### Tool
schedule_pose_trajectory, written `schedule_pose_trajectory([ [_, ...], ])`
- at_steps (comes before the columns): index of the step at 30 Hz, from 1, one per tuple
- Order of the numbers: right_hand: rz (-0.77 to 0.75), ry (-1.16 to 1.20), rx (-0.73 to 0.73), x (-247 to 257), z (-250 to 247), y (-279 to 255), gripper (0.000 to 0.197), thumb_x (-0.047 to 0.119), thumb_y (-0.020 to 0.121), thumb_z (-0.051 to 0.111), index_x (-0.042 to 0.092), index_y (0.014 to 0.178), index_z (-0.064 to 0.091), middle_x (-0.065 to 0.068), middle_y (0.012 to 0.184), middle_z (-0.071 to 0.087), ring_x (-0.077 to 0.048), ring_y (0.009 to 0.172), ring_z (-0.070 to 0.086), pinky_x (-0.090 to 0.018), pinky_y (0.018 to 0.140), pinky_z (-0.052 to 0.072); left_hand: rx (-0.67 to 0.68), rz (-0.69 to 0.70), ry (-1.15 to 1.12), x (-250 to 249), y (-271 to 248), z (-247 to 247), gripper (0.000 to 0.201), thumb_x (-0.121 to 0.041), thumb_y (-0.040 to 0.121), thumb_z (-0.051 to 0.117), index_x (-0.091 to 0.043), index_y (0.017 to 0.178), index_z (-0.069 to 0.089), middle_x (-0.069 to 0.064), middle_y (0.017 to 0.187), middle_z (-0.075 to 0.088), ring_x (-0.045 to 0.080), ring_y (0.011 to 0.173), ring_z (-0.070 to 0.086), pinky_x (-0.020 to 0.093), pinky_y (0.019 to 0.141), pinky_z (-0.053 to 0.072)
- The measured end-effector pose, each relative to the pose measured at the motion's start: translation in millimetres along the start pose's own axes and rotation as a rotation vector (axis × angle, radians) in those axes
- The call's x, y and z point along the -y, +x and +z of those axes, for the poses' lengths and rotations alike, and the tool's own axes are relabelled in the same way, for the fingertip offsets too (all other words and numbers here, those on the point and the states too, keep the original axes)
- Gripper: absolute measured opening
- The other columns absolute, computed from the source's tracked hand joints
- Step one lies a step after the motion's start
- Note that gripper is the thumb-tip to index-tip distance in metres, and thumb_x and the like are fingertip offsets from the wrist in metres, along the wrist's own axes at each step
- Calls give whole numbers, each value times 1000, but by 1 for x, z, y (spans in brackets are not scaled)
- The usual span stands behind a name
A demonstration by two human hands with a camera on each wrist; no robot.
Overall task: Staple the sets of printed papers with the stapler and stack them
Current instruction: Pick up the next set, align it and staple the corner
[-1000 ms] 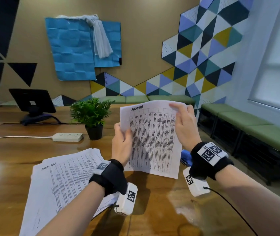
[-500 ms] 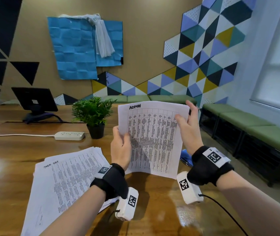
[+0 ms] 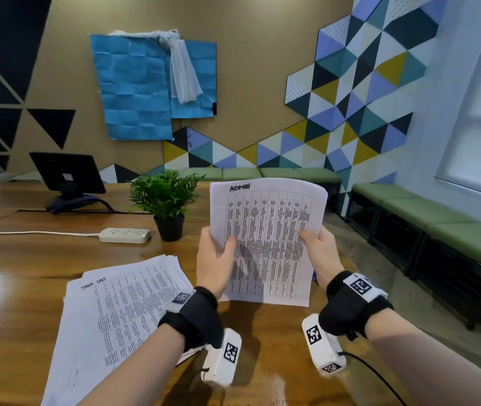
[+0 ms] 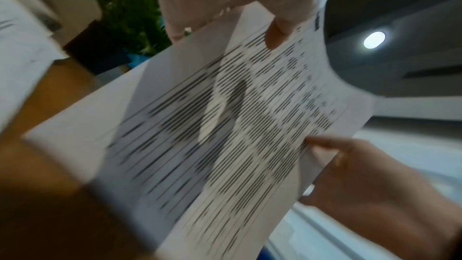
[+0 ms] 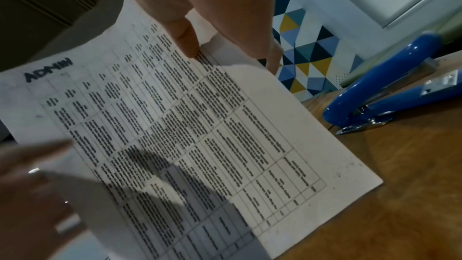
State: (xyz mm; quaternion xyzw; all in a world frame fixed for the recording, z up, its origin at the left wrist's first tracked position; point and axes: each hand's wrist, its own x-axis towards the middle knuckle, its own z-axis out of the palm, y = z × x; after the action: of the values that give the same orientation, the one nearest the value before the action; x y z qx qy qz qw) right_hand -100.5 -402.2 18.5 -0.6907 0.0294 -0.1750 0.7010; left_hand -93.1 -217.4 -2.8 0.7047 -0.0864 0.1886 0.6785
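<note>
**Two hands on the ADMIN set**

Both thumbs press the front, fingers (image 5: pixel 271 56) curled behind: our left hand (image 3: pixel 214 260) and right hand (image 3: pixel 320 253) pinch the paper set (image 3: pixel 265 244) upright, its bottom edge near the surface (image 3: pixel 262 332). The blue stapler (image 5: pixel 380 94) lies just beside; the paper pile (image 3: pixel 116 312) lies left.

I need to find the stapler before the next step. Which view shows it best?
The right wrist view: the blue stapler lies in plain sight on the wooden table, right of the held papers. The head view shows only a blue sliver behind those papers; the left wrist view shows no clear stapler.
</note>
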Motion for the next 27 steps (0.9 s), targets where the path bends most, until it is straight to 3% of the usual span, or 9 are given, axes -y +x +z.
schedule_pose_trajectory([
  [3,6,-2,11,1,1,0,24,5,98,41,17,111,58,7,97,67,-11,88,64,-26,67,49,-49,112,-19,-37,27,0,14,-26,97,50,-23,109,45,-9,101,61,14,97,61,32,87,49],
  [5,22,8,18,0,2,-1,25,5,98,41,18,112,57,9,97,66,-9,88,64,-24,65,48,-82,147,26,-51,45,1,6,-26,99,42,-25,98,48,-6,93,61,18,90,60,34,83,48],
  [8,9,-34,37,3,1,-3,25,6,98,41,17,114,58,10,97,66,-7,89,63,-23,65,47,-113,190,126,-56,54,1,24,-20,101,34,-23,81,45,-7,78,53,20,81,51,30,76,39],
  [12,-20,-140,20,15,-8,-4,26,3,95,44,18,106,62,3,102,69,-15,93,66,-33,78,53,-97,158,169,-60,57,-3,21,-16,102,32,-10,87,45,3,86,52,20,84,47,28,77,34],
  [15,22,-226,72,21,-24,-8,27,2,94,44,19,101,64,3,98,72,-12,83,70,-29,67,54,-6,-7,148,-49,68,-3,21,-13,100,33,-8,89,50,14,98,59,24,93,52,33,83,38],
  [17,113,-251,115,20,-35,-14,27,3,94,44,22,97,62,6,91,71,-11,78,69,-29,63,52,114,-179,138,-35,70,-1,23,-7,97,33,-6,91,55,12,100,61,24,97,51,31,82,37],
  [20,325,-347,158,-4,-53,-19,25,1,91,45,14,98,66,-4,96,71,-25,90,69,-40,80,55,291,-440,144,-7,63,10,37,0,97,33,7,129,50,20,139,50,32,122,50,36,93,40],
  [23,409,-446,90,-53,-70,-13,31,1,83,50,8,106,69,-13,110,70,-33,102,65,-50,97,49,352,-654,90,24,47,20,45,1,99,35,10,143,30,18,156,23,38,140,32,43,109,33],
  [27,463,-427,46,-90,-81,-6,36,-3,79,51,1,113,63,-21,113,66,-38,106,62,-56,96,47,375,-750,83,57,29,30,43,-2,98,34,9,140,35,25,146,40,37,130,45,38,89,40],
])
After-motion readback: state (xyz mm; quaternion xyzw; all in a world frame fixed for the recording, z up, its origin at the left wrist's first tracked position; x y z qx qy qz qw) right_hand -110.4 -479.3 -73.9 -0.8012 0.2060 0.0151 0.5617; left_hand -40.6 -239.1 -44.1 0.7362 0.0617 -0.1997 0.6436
